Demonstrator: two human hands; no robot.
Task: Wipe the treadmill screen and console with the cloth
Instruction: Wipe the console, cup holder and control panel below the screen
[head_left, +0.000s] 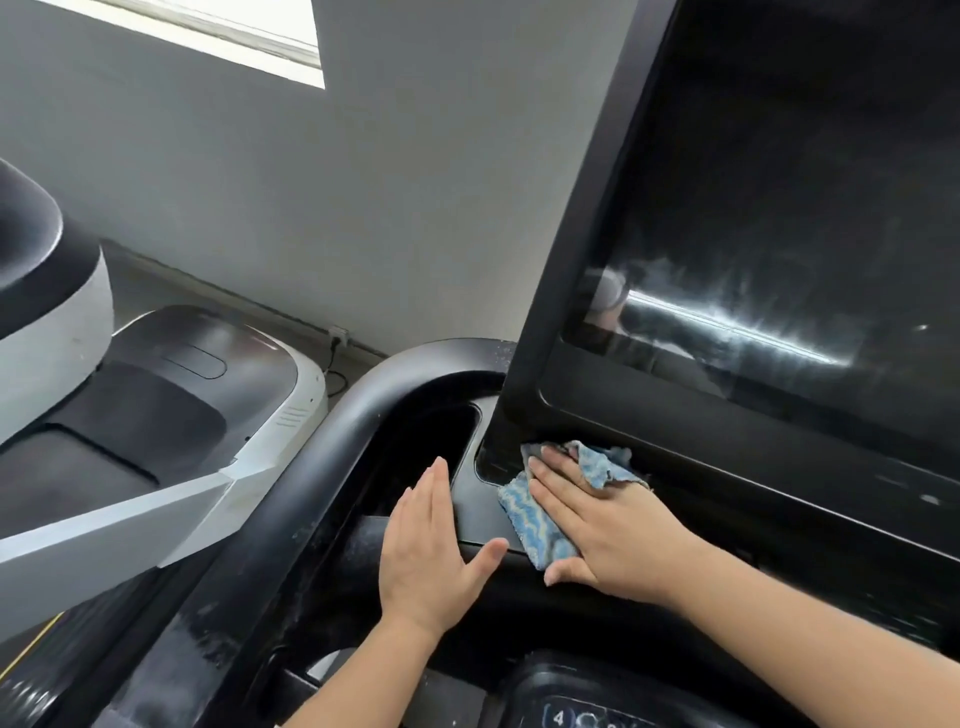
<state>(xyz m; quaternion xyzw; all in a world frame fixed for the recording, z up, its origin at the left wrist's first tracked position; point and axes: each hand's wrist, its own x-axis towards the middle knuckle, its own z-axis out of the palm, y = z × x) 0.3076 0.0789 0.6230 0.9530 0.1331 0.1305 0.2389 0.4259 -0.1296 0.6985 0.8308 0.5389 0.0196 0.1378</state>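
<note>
While the view looks down from head height, two bare hands work at the lower left corner of a black treadmill console (332, 499). A large, dark glass treadmill screen (779, 208) in a matte black frame fills the upper right and leans back; streaky smears and a bright reflected line cross its lower part.

The right hand (608, 525) lies flat with fingers straight and together, pressing a blue and white wavy-striped microfibre cloth (540, 525) against the glossy black console surface just below the screen's bottom left corner. The cloth sits under the palm and fingers, bunched up beyond the fingertips against the base of the screen frame, with one striped corner spread out on the thumb side.

The left hand (431, 545) is just beside it, apart from the cloth, flat and relaxed with fingers straight and the thumb spread out towards the right hand. It rests on the console next to a deep black cup-holder recess (441, 436). A thick, curved black handrail (322, 452) sweeps round the console's left side.

Lower down, the edge of a black keypad with the number four (558, 718) shows. To the left stands another treadmill in white and black (182, 405), against a grey wall (260, 208) with a bright window (249, 36) above.
</note>
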